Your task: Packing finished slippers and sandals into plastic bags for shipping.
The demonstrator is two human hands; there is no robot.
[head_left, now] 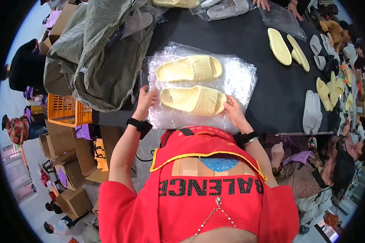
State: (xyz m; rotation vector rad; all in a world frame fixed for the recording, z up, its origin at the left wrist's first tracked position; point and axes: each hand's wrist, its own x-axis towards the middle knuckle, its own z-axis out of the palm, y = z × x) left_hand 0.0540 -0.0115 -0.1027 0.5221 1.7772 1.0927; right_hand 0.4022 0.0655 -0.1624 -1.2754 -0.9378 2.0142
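Observation:
Two pale yellow slides lie side by side, toes to the right, on a thick stack of clear plastic bags (241,81). The far slide (190,69) has no hand on it. My right hand (235,111) is closed at the toe end of the near slide (194,100), thumb and fingers against its ribbed strap end. At the stack's left edge, my left hand (147,102) has its bent fingers on the edge of a bag, close to the near slide's heel. Glare on the plastic hides whether the slides are inside the top bag.
A grey-green sack (97,52) covers the table's left side, above an orange basket (65,111). More yellow slides (280,46) and pale grey slides (312,112) lie on the dark table (267,101) to the right. Other people's hands (263,4) reach in at the far edge.

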